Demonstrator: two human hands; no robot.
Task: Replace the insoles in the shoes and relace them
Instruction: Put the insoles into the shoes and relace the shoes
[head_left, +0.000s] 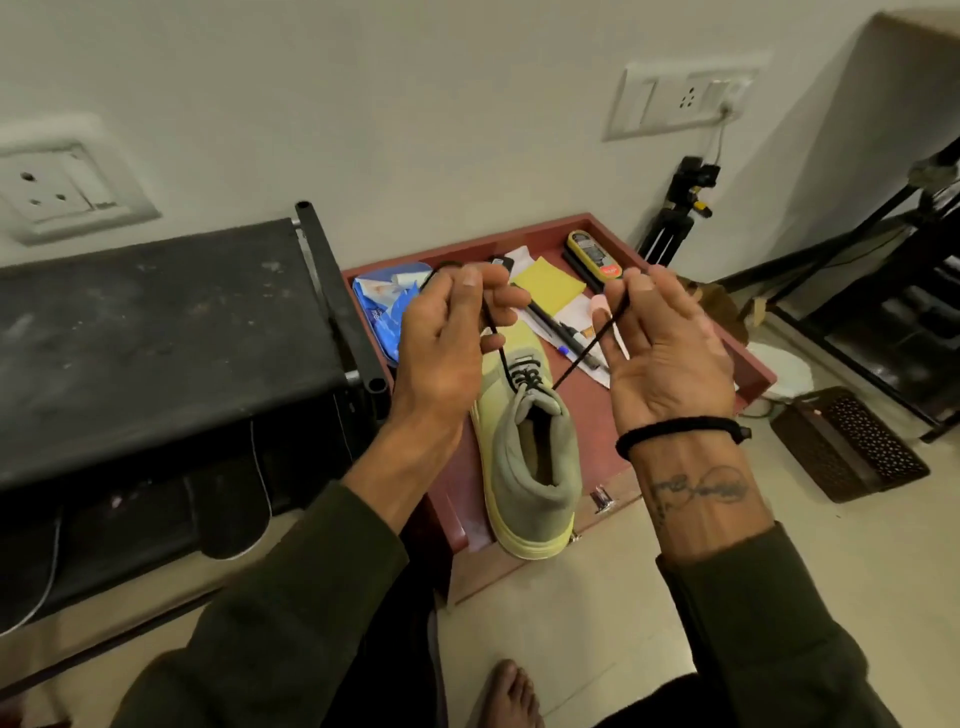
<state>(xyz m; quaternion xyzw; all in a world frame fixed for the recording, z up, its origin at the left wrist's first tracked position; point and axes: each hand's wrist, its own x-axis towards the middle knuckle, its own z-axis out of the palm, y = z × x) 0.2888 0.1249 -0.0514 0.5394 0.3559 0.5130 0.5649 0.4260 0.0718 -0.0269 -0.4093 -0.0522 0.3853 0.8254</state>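
Pale green high-top shoe (524, 467) with a yellow sole, standing upright on a red-brown tray (748, 364) on the floor, heel toward the camera, toe pointing away toward the wall. Black lace (582, 358) threaded through the upper eyelets, crossed there in a few rows, both ends drawn up and outward in a taut V.

Left hand (447, 338) raised above the toe, thumb and fingers pressed together on the left lace end, a small loop of lace showing above the knuckles. Right hand (665, 353) raised on the other side, palm facing the camera, thumb and forefinger pinching the right lace end, other fingers loosely spread. Black band around the right wrist, tattoo below it, dark green sleeves on both arms.

On the tray beyond the shoe: yellow cloth (548, 286), shoe polish tin (592, 249), blue packet (384, 312), pens (561, 330) and papers. Black shoe rack (156, 332) just beside the tray on the left, dark insoles (228, 514) hanging below its top shelf. Bare foot (511, 696) on the tiled floor at the bottom edge.
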